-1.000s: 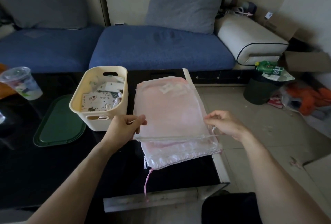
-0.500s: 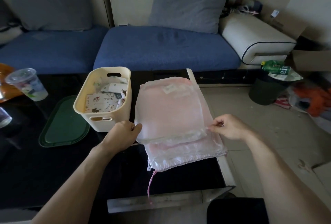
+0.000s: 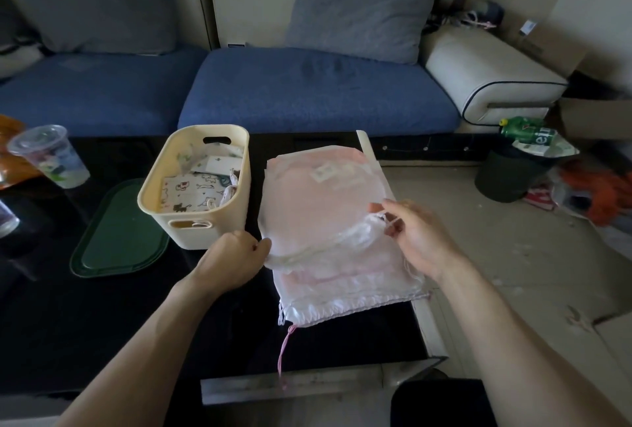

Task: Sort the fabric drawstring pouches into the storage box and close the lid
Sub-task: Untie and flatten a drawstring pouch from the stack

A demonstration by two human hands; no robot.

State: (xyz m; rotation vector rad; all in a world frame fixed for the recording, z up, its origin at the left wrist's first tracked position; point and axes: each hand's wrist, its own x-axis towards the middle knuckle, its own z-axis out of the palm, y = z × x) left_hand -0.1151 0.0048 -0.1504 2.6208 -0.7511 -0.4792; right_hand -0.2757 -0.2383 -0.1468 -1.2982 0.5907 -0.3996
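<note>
Both hands work the top sheer pouch (image 3: pixel 318 208) of a pink-white stack of drawstring pouches (image 3: pixel 345 276) lying at the right end of the dark surface (image 3: pixel 102 324). The left hand (image 3: pixel 232 261) pinches the pouch's near-left edge between thumb and curled fingers. The right hand (image 3: pixel 417 238) pinches the opposite edge at its gathered drawstring hem, and its remaining fingers are loosely curled. The pouch lies between the two hands, its hem sagging in a curve from one grip to the other, its far end still on the stack.

The cream storage box (image 3: pixel 196 225) stands just to the left of the stack, open, with printed pouches (image 3: pixel 191 192) already inside. Its long axis runs away from the person, roughly parallel to the stack. The left hand is the nearer one, almost touching the box's front corner, so the coming carry probably goes leftward, with the pouch likely folded first to fit.

The green lid (image 3: pixel 116 238) lies flat on the surface left of the box, not yet fitted. A pink cord (image 3: pixel 284 348) trails from the stack's near end.
</note>
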